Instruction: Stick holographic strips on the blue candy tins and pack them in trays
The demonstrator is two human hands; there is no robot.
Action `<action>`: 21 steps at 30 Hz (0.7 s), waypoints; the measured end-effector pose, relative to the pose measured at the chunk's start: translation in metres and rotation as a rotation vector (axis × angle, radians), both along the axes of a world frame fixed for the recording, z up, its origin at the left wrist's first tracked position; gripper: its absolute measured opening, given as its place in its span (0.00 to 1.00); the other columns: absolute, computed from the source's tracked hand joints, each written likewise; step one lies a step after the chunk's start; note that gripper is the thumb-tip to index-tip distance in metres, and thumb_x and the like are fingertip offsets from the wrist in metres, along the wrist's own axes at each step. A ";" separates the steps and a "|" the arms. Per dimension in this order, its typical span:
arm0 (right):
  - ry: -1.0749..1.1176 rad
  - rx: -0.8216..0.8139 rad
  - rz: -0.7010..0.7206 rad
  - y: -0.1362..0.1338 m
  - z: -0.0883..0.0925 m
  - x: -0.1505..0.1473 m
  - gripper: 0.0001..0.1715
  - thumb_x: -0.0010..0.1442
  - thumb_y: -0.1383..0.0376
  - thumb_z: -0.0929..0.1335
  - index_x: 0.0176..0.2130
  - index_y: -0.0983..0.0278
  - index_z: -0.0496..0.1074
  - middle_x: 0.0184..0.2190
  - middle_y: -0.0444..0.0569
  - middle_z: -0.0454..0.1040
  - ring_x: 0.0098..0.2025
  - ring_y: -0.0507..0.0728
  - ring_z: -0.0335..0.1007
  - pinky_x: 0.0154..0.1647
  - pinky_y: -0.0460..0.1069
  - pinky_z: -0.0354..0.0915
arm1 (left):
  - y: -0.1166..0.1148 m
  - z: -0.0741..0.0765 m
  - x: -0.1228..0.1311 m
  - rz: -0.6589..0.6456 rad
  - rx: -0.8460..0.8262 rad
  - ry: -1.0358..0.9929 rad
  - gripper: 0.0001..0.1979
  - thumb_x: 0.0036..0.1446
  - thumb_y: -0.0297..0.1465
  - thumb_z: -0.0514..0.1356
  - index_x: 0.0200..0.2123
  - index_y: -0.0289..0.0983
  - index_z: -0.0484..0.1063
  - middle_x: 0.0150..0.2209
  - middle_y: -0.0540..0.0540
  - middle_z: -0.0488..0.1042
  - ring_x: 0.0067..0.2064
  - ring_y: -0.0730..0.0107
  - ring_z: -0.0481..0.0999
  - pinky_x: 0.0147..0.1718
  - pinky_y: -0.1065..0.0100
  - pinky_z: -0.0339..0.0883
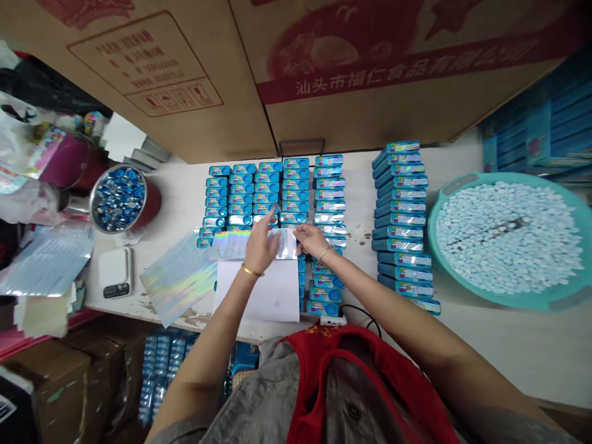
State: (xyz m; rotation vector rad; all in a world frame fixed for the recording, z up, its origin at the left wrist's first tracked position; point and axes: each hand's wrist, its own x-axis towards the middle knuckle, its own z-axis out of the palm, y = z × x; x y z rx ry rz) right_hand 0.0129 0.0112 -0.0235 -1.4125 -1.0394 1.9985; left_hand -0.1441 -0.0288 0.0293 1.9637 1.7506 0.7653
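Note:
A shiny, rainbow-reflecting label sheet (229, 245) lies over a white paper sheet (259, 290) in front of me. My left hand (259, 250) is above the shiny sheet, its index finger stretched forward and its thumb apart. At the sheet's right end, my right hand (312, 239) pinches the edge between thumb and fingers. Rows of small blue tins (295, 191) with printed labels stand just beyond and around both hands. Another shiny sheet (185, 277) rests to the left, tilted towards the table edge.
On the right is a column of blue tins (400, 222), beside a turquoise basin (432, 231) full of small pale wrapped pieces. A metal pot (155, 200) with blue-and-silver pieces and a white scale-like device (108, 271) stand left. Large cardboard boxes (240, 132) wall off the back.

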 end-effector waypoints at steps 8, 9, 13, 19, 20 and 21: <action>0.059 -0.035 -0.003 0.000 0.009 -0.004 0.11 0.57 0.61 0.68 0.28 0.61 0.62 0.12 0.34 0.61 0.13 0.50 0.65 0.11 0.42 0.50 | 0.007 -0.024 0.004 -0.232 -0.034 0.624 0.33 0.63 0.23 0.47 0.70 0.36 0.44 0.30 0.47 0.73 0.35 0.66 0.74 0.39 0.65 0.61; 0.058 -0.046 -0.002 0.000 0.008 -0.004 0.11 0.57 0.60 0.68 0.29 0.61 0.62 0.12 0.35 0.61 0.13 0.50 0.65 0.11 0.42 0.50 | 0.004 -0.026 0.003 -0.234 -0.030 0.622 0.33 0.63 0.23 0.47 0.70 0.36 0.44 0.31 0.47 0.74 0.36 0.65 0.74 0.39 0.65 0.61; -0.002 -0.022 -0.002 -0.003 0.002 -0.005 0.10 0.58 0.60 0.67 0.30 0.61 0.62 0.11 0.36 0.63 0.13 0.51 0.65 0.11 0.43 0.51 | -0.012 -0.020 0.000 -0.238 -0.019 0.523 0.28 0.65 0.26 0.47 0.68 0.35 0.50 0.34 0.43 0.73 0.38 0.62 0.73 0.40 0.63 0.64; -0.102 0.048 0.000 -0.005 0.001 -0.004 0.07 0.59 0.60 0.66 0.32 0.60 0.65 0.12 0.38 0.64 0.15 0.53 0.64 0.15 0.45 0.54 | -0.044 0.044 0.007 0.033 0.075 -0.024 0.30 0.65 0.32 0.53 0.67 0.39 0.49 0.33 0.48 0.69 0.36 0.70 0.70 0.40 0.66 0.67; -0.120 0.096 -0.017 -0.007 0.004 0.000 0.06 0.58 0.60 0.66 0.34 0.60 0.66 0.15 0.39 0.66 0.17 0.53 0.64 0.17 0.46 0.57 | -0.049 0.055 0.011 0.086 0.078 -0.133 0.31 0.64 0.33 0.55 0.67 0.40 0.49 0.33 0.49 0.68 0.36 0.71 0.69 0.41 0.67 0.68; -0.140 0.170 -0.050 -0.010 0.007 0.005 0.08 0.57 0.59 0.67 0.36 0.60 0.68 0.20 0.41 0.70 0.20 0.52 0.65 0.20 0.46 0.60 | -0.053 0.065 0.016 0.127 0.070 -0.237 0.32 0.62 0.34 0.57 0.67 0.42 0.49 0.33 0.50 0.67 0.36 0.72 0.69 0.40 0.67 0.68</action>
